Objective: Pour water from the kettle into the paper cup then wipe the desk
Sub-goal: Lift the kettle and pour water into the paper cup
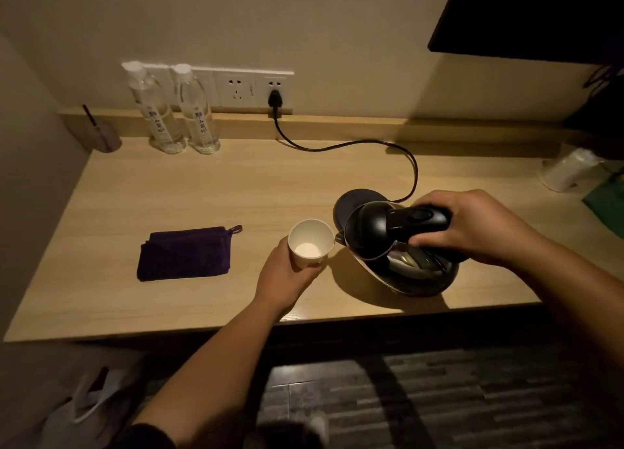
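Observation:
A white paper cup stands on the wooden desk, with my left hand wrapped around its lower side. My right hand grips the black handle of a steel kettle, which is tilted left so its spout touches the cup's rim. The cup's bottom looks pale; whether water is flowing I cannot tell. A folded dark purple cloth lies flat on the desk, left of the cup.
The kettle's round base sits behind the kettle, its black cord running to a wall socket. Two water bottles and a small cup stand at the back left. A white wrapped item lies far right.

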A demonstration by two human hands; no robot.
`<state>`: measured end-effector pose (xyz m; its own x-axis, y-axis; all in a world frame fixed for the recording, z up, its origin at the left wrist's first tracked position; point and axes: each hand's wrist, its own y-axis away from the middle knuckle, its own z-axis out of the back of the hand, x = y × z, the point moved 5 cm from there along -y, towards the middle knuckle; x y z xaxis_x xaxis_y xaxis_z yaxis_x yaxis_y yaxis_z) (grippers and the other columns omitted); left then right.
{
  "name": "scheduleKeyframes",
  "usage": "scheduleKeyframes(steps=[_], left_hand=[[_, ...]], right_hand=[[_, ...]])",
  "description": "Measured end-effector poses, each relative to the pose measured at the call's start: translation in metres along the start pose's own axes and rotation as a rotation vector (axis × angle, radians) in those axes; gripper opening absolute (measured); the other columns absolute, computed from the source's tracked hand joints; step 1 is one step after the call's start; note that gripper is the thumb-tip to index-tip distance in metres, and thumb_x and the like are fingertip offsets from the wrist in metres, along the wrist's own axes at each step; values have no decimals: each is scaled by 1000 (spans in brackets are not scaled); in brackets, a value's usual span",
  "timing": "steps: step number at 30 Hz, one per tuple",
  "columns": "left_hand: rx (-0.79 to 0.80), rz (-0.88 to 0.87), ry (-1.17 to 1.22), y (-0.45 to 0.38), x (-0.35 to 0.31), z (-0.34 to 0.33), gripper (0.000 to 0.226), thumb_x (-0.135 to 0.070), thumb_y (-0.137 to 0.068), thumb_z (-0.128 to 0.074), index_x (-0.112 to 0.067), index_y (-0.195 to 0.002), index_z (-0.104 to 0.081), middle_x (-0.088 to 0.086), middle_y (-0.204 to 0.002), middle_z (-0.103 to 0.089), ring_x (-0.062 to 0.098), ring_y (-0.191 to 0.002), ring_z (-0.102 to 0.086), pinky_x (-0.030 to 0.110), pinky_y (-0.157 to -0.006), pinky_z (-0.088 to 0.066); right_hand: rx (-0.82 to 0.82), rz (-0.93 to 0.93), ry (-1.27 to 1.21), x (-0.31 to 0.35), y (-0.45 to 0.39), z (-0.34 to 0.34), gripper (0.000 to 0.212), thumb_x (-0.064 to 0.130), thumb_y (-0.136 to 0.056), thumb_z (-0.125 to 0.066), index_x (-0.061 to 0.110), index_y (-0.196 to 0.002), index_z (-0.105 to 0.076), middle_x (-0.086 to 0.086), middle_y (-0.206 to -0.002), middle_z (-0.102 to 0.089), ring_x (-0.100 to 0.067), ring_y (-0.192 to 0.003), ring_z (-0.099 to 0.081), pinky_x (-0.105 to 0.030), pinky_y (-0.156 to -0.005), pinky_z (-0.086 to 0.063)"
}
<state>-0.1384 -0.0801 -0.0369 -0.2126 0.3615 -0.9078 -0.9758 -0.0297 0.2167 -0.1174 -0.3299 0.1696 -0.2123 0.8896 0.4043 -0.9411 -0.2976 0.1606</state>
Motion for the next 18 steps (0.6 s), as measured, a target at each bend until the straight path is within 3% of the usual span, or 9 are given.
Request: scheduleKeyframes(steps=[9,14,18], left_hand=[[-20,-13,3,-1,2,0,77,-49,-67,-81,-35,-134,-44,-12,-121,-59,10,-109,-55,38,-88,-52],[-24,-39,-2,0,0,1,75,-51,-67,-79,-39,-131,-43,-15,-122,-59,10,-110,-54,39,-89,-51],[-30,-38,-3,1,0,1,75,-55,-65,-78,-41,-130,-43,-15,-121,-59,10,-110,-55,40,-88,-52]], right_hand=[[49,65,109,21,-17,0,47,37,-69,-79,26,-112,-62,3,-101,-68,-16,-90,-59,-30,-75,-50],[74,84,160,30,-24,2,45,43,-70,-76,28,-110,-63,5,-94,-68,-13,-82,-58,-21,-62,-45],[85,101,216,42,-29,5,42,44,-70,-76,28,-107,-64,8,-86,-66,-9,-75,-57,-24,-59,-46]])
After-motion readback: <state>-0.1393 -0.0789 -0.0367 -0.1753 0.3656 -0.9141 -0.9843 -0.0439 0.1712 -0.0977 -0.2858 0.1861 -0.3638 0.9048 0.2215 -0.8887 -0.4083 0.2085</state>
